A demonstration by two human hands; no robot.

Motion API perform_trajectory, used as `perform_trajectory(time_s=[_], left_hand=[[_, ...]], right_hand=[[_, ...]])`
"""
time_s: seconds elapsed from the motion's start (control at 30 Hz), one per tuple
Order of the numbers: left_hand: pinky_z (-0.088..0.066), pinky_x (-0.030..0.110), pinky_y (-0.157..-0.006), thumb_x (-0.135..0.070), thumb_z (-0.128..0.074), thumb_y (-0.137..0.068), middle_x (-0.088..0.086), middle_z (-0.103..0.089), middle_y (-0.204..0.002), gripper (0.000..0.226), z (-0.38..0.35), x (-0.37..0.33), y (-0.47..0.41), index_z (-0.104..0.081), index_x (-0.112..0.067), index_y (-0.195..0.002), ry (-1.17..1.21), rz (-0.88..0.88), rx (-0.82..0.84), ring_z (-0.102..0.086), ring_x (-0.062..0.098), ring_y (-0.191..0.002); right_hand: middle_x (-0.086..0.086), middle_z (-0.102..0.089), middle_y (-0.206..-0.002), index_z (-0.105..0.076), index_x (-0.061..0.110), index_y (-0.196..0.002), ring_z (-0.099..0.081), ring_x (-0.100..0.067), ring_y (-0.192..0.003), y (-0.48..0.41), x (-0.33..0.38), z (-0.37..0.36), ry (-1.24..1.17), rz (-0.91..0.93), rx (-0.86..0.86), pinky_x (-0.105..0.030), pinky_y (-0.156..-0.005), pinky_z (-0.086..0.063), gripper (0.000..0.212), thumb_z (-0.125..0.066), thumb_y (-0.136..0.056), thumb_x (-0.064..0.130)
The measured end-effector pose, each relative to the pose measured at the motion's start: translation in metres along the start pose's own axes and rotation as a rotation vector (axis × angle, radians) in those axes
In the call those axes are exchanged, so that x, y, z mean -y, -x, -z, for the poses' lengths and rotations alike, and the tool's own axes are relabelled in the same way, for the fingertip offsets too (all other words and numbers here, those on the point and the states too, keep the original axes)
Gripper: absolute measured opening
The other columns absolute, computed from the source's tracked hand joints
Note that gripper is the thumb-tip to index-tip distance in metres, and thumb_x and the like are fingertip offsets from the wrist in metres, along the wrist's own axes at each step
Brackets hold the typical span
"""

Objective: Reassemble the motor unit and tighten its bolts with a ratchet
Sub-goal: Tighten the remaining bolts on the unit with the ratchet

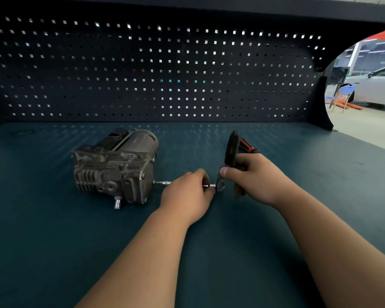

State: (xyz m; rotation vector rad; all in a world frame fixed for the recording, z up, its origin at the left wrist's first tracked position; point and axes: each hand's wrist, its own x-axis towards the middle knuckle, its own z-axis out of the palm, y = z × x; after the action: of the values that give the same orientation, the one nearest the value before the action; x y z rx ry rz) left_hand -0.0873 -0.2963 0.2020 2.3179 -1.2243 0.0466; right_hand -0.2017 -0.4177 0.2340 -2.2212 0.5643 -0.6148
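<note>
Our left hand (187,193) pinches the extension bar (163,182) running left into the motor unit (113,167); our right hand (255,177) grips the ratchet (231,150).

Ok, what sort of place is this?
Likely a car repair workshop: a pegboard backs the bench, a ratchet is set to a motor unit, and a white car stands beyond.

Car workshop: pegboard (156,70) workbench (53,218).
</note>
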Motion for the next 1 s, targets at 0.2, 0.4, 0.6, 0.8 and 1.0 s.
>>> perform_trajectory(time_s=[0.2,0.4,0.6,0.8,1.0], left_hand=[[-0.042,0.032,-0.073,-0.048,-0.055,-0.089,-0.003,-0.056,-0.107,0.025,-0.002,0.0,0.002,-0.056,-0.027,-0.104,-0.025,-0.015,0.007,-0.057,0.022,-0.097],[-0.037,0.03,-0.069,-0.047,-0.049,-0.094,-0.003,-0.053,-0.105,0.027,-0.005,0.001,0.001,-0.058,-0.027,-0.108,-0.008,0.006,-0.033,-0.055,0.022,-0.094],[-0.036,0.03,-0.068,-0.045,-0.051,-0.094,-0.004,-0.044,-0.093,0.025,-0.008,-0.001,-0.001,-0.06,-0.025,-0.105,-0.009,-0.007,-0.055,-0.055,0.024,-0.092],[-0.042,0.032,-0.071,-0.048,-0.054,-0.091,-0.006,-0.053,-0.098,0.024,-0.005,0.001,-0.005,-0.058,-0.026,-0.102,0.011,-0.066,-0.024,-0.055,0.02,-0.093],[-0.041,0.032,-0.071,-0.049,-0.053,-0.091,-0.004,-0.058,-0.104,0.025,-0.007,0.003,-0.007,-0.058,-0.027,-0.103,-0.045,-0.051,-0.024,-0.056,0.022,-0.095]], right_hand=[[-0.007,-0.069,-0.062,-0.065,0.01,-0.075,-0.055,-0.014,-0.042,-0.02,-0.011,-0.018,-0.043,-0.18,-0.13,-0.025,-0.05,-0.042,0.039,-0.055,-0.093,0.043],[0.003,-0.058,-0.041,-0.065,0.008,-0.077,-0.047,-0.003,-0.032,-0.033,-0.018,-0.025,0.065,-0.239,-0.063,-0.016,-0.036,-0.033,0.042,-0.052,-0.094,0.043],[-0.002,-0.064,-0.049,-0.067,0.013,-0.072,-0.055,-0.009,-0.042,-0.031,-0.02,-0.021,0.002,-0.229,0.007,-0.016,-0.043,-0.04,0.031,-0.06,-0.09,0.037],[-0.012,-0.07,-0.066,-0.066,0.013,-0.082,-0.061,-0.022,-0.053,-0.031,-0.025,-0.021,-0.166,-0.191,-0.007,-0.035,-0.058,-0.048,0.019,-0.064,-0.087,0.031],[-0.01,-0.069,-0.066,-0.06,0.016,-0.081,-0.063,-0.02,-0.05,-0.032,-0.025,-0.023,-0.142,-0.136,0.002,-0.027,-0.048,-0.048,0.013,-0.062,-0.09,0.025]])
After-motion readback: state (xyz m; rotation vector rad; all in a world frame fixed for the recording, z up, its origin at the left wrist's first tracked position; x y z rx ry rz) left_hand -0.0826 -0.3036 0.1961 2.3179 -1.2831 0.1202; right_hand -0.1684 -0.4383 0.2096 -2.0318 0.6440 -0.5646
